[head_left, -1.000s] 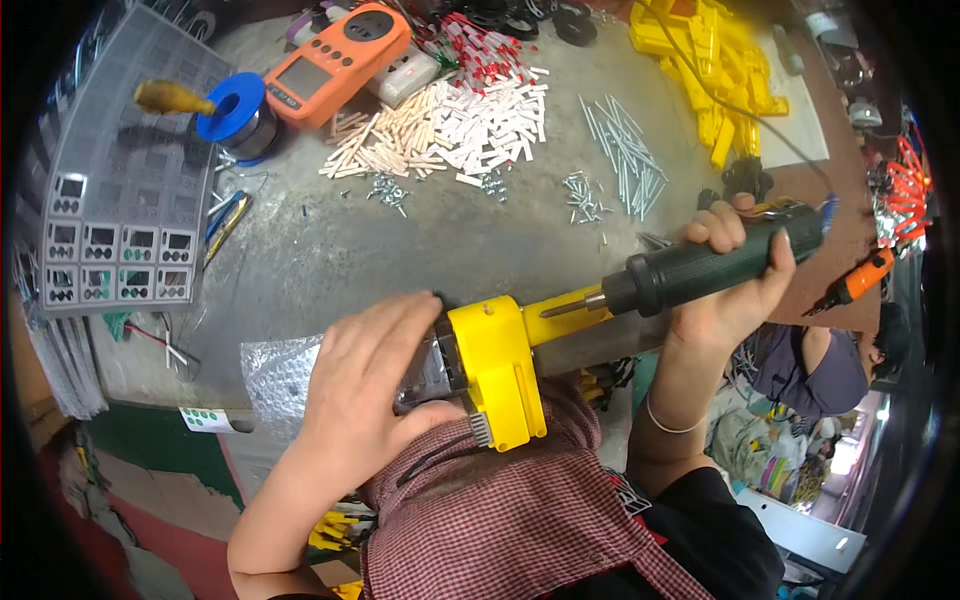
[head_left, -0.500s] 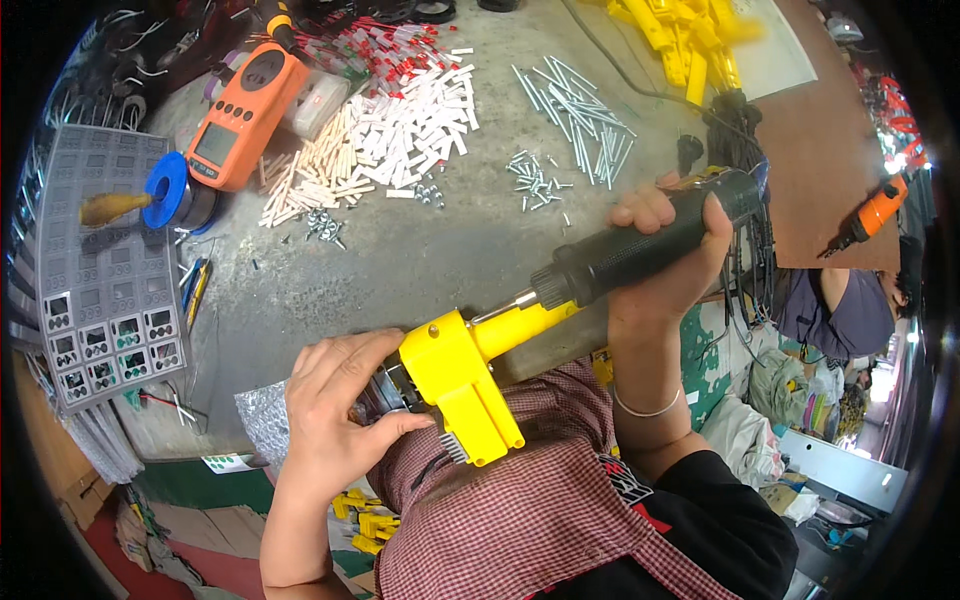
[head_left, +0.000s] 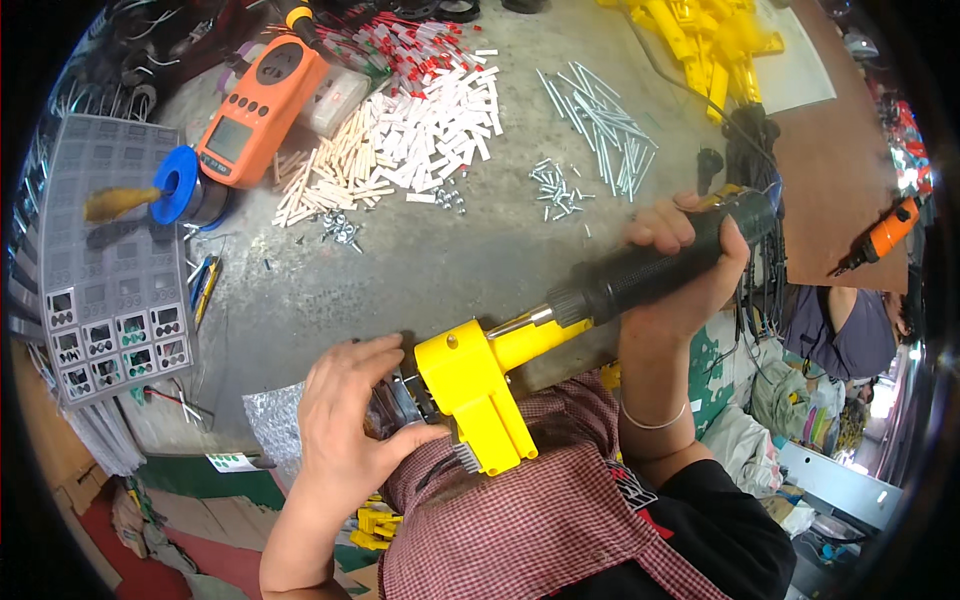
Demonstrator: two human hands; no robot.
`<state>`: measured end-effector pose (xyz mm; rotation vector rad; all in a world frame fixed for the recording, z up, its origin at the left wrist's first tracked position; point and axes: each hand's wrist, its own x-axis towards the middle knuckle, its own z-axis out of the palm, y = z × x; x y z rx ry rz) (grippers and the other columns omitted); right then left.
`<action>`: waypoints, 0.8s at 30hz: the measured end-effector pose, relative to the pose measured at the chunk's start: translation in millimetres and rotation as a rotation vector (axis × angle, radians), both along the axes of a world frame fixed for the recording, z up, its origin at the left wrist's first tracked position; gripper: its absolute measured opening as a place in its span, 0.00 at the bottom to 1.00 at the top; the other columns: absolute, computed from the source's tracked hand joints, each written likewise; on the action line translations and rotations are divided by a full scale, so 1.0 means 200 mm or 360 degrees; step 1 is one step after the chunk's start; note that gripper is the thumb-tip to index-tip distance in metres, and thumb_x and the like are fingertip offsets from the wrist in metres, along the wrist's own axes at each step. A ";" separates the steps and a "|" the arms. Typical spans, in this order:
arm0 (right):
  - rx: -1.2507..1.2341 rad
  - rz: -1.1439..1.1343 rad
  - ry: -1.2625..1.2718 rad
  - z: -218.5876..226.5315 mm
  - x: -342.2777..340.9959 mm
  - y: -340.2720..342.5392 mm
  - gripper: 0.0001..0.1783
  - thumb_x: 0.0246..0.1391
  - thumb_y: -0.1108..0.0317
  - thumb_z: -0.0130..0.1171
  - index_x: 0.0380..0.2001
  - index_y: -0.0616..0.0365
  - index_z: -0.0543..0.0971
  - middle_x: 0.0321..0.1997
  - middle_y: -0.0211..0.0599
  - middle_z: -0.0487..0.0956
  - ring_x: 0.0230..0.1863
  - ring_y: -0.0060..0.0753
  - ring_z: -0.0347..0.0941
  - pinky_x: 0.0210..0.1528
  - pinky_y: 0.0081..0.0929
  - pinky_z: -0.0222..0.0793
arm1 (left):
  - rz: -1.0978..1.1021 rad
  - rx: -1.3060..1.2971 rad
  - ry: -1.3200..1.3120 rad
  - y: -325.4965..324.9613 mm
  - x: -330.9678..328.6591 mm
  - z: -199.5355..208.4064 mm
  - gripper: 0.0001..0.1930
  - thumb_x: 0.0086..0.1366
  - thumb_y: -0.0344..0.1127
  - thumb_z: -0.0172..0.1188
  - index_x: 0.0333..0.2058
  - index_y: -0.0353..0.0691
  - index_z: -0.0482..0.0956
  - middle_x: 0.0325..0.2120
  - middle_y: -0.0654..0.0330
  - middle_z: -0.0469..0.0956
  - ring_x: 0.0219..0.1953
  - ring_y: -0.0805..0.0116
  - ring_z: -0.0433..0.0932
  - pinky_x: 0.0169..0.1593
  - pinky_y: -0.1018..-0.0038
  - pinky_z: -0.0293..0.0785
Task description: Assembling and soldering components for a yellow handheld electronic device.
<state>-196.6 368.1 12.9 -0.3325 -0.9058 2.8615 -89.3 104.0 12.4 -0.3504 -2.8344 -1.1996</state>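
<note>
My left hand (head_left: 350,415) is closed round the motor end of a yellow plastic housing (head_left: 470,375), thumb below and fingers above. The housing is tilted above the front of the bench, with a toothed dark comb-like piece at its lower corner and a yellow handle running up to the right. In my right hand (head_left: 690,270) is a black electric screwdriver (head_left: 660,262), fingers wrapped round its grip. Its metal shaft lies along the yellow handle and meets the housing's upper right side; the very tip is hidden. Part of the motor end is covered by my left fingers.
Long screws (head_left: 605,125), short screws (head_left: 558,190) and white sleeves (head_left: 440,130) lie on the grey bench. An orange multimeter (head_left: 250,110), blue solder spool (head_left: 177,188) and parts tray (head_left: 100,260) stand left. Yellow housings (head_left: 690,40) are piled far right; an orange screwdriver (head_left: 890,232) lies right.
The scene has shifted slightly right in the picture. Both hands keep their hold, and the screwdriver stays against the yellow housing.
</note>
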 end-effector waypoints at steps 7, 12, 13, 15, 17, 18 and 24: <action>-0.0210 0.0124 -0.0004 -0.02 -0.02 -0.01 0.21 0.50 0.48 0.52 0.34 0.54 0.68 0.22 0.22 0.61 0.24 0.20 0.57 0.36 0.24 0.60 | 0.0013 -0.0075 0.0131 0.01 0.04 -0.03 0.34 0.43 0.52 0.73 0.44 0.32 0.76 0.43 0.48 0.79 0.43 0.52 0.79 0.48 0.61 0.73; -0.0296 0.0120 -0.0057 0.00 -0.02 -0.02 0.20 0.51 0.48 0.51 0.32 0.53 0.68 0.22 0.20 0.61 0.23 0.19 0.58 0.35 0.24 0.60 | -0.0059 -0.0030 0.0157 0.00 0.02 -0.04 0.34 0.45 0.51 0.72 0.42 0.28 0.76 0.41 0.44 0.80 0.40 0.51 0.80 0.45 0.62 0.74; -0.0291 0.0132 -0.0057 0.00 -0.02 -0.02 0.19 0.51 0.48 0.51 0.32 0.53 0.68 0.22 0.20 0.61 0.23 0.19 0.58 0.35 0.24 0.60 | -0.0081 -0.0015 0.0133 0.00 0.02 -0.04 0.34 0.45 0.51 0.72 0.42 0.28 0.76 0.41 0.44 0.80 0.40 0.51 0.80 0.45 0.62 0.74; -0.0271 0.0111 -0.0075 0.00 -0.04 -0.01 0.19 0.51 0.48 0.51 0.32 0.54 0.68 0.22 0.19 0.62 0.23 0.19 0.58 0.35 0.24 0.60 | -0.0082 0.0037 0.0103 0.00 0.01 -0.04 0.33 0.45 0.50 0.73 0.42 0.27 0.76 0.41 0.44 0.80 0.41 0.50 0.80 0.46 0.61 0.74; -0.0367 0.0242 -0.0020 -0.01 -0.05 -0.01 0.19 0.51 0.49 0.51 0.32 0.54 0.68 0.22 0.19 0.62 0.23 0.19 0.59 0.36 0.25 0.61 | -0.0099 0.0032 0.0088 -0.01 0.01 -0.04 0.33 0.45 0.49 0.73 0.43 0.26 0.76 0.41 0.43 0.80 0.41 0.50 0.80 0.46 0.61 0.74; -0.0416 0.0291 0.0014 -0.02 -0.05 0.00 0.19 0.51 0.49 0.51 0.32 0.54 0.68 0.22 0.19 0.63 0.24 0.19 0.60 0.36 0.26 0.61 | -0.0089 0.0010 0.0096 -0.01 0.00 -0.03 0.34 0.45 0.49 0.73 0.43 0.25 0.75 0.41 0.43 0.80 0.41 0.49 0.80 0.46 0.60 0.74; -0.0360 0.0316 0.0007 -0.02 -0.07 0.01 0.19 0.51 0.49 0.51 0.32 0.55 0.68 0.23 0.21 0.64 0.25 0.20 0.61 0.39 0.28 0.61 | -0.0164 0.0016 0.0018 -0.01 0.00 -0.04 0.35 0.45 0.48 0.74 0.44 0.24 0.74 0.42 0.40 0.79 0.42 0.46 0.79 0.48 0.58 0.73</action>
